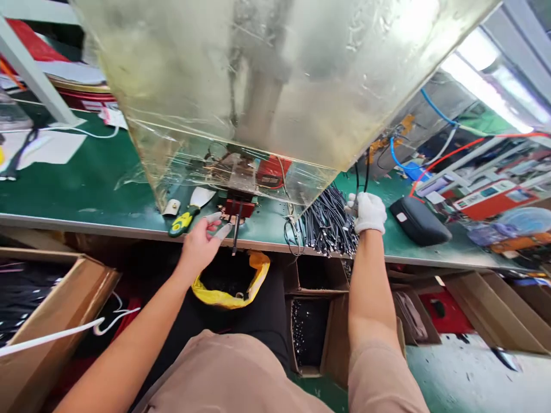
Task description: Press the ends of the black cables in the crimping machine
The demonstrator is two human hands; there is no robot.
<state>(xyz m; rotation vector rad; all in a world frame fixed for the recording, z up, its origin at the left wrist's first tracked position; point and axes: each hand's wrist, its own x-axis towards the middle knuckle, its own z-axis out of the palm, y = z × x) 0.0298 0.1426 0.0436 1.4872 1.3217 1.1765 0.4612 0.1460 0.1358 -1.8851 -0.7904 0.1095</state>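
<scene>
Black cables (329, 226) are lying in a large heap on the green workbench (77, 172); the gloved right hand (368, 212) is gripping raised cable ends (366, 175), the left hand (198, 245) spreading open near a red fixture (236, 207).

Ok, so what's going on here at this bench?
A person works at a green workbench, in front of a clear plastic shield. Their gloved right hand is at a heap of black cables, while their left hand, fingers parted, reaches toward a red block at the foot of the shield. A yellow-handled scraper lies nearby on the bench.
</scene>
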